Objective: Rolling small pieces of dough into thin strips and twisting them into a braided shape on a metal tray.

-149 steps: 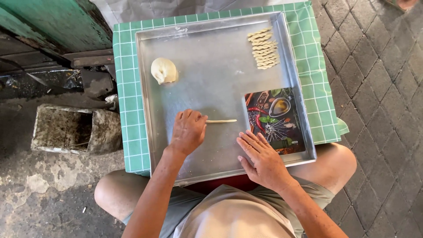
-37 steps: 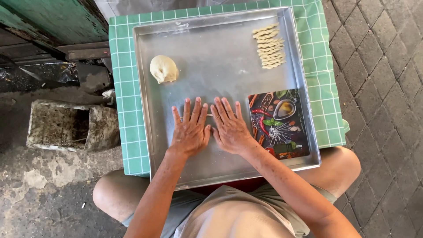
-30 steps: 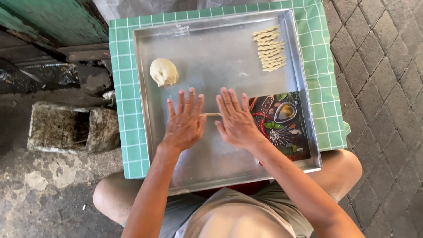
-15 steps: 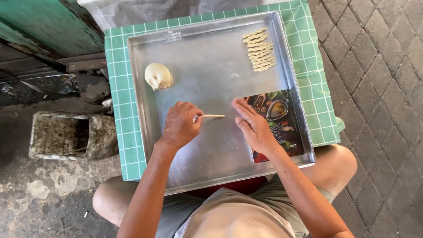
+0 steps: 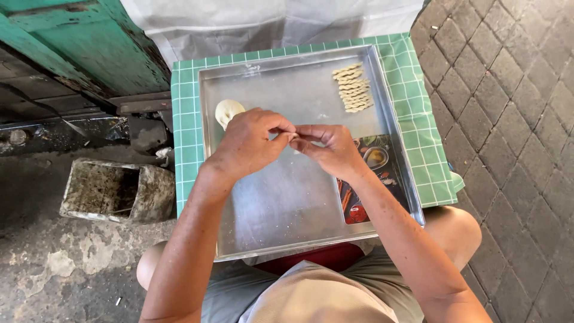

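A large metal tray (image 5: 287,203) rests on my lap over a green checked cloth (image 5: 186,131). Above the tray's middle, my left hand (image 5: 248,143) and my right hand (image 5: 329,148) meet fingertip to fingertip, pinching a thin rolled strip of dough (image 5: 294,137) between them. A round lump of pale dough (image 5: 227,112) lies on the tray just left of my left hand. Several twisted dough pieces (image 5: 353,88) are lined up in the tray's far right corner. A colourful printed card (image 5: 371,179) lies on the tray under my right wrist.
A worn green wooden door (image 5: 78,48) stands at the far left. A hollow concrete block (image 5: 113,190) sits on the rough ground to my left. Brick paving (image 5: 514,119) runs along the right. A white plastic sheet (image 5: 281,21) hangs behind the tray.
Both hands rolled the dough strip flat on the tray, then lifted it. They now hold it together above the tray, and the view has tilted slightly.
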